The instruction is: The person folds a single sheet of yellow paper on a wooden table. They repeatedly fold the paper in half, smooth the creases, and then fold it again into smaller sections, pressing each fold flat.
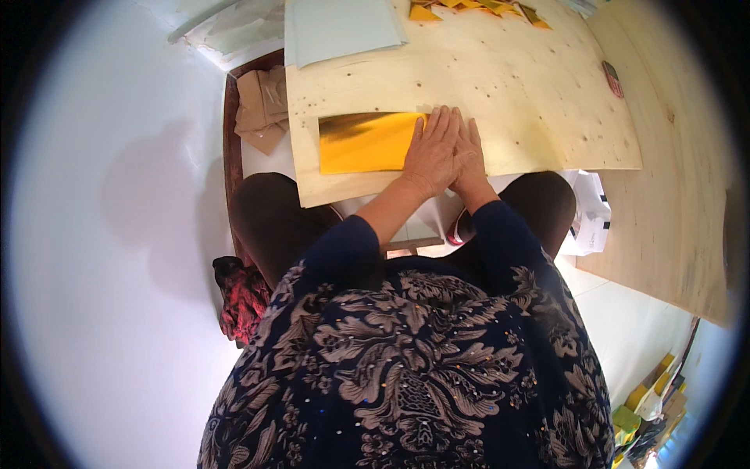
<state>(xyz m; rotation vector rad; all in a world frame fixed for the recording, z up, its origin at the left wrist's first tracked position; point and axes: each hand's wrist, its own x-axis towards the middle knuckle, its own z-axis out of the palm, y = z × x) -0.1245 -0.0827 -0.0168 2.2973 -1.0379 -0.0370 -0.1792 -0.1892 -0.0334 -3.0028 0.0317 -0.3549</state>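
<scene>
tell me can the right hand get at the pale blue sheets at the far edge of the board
Probably yes. The right hand lies flat beside the left hand on the gold sheet. Only bare board lies between it and the blue sheets, so nothing blocks a forward stretch.

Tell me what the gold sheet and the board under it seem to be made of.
Gold sheet: likely metallic foil paper, glossy, since it mirrors light in bright and dark bands and lies thin and flat under both hands, left hand over right hand. Board: seemingly unfinished plywood, matte and pale, with faint grain, small dark knots and a thin edge.
</scene>
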